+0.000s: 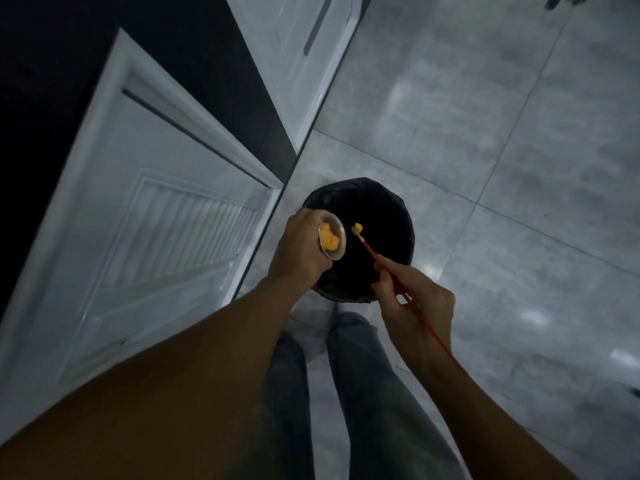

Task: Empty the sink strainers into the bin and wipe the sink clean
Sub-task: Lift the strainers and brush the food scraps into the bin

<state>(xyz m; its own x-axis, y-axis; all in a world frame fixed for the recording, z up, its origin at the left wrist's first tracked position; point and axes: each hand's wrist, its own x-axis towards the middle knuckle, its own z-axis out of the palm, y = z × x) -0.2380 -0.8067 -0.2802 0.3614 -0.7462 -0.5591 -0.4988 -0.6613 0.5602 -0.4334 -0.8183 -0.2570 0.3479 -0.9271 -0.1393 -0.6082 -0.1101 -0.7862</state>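
Overhead, left hand [298,251] is gripping a shiny round metal strainer [333,239] of yellow scraps [329,237], at nine o'clock over the round black-lined bin [384,206], right hand [415,303] is pinching a thin red stick [369,249].

A single head-worn view (wide-angle, so straight lines bend) looks almost straight down onto the tiled floor [502,150]. The bin [388,209] sits near frame centre, close below the camera, with white cabinet doors [149,188] along the floor's left edge and the wearer's legs [381,393] at the bottom.
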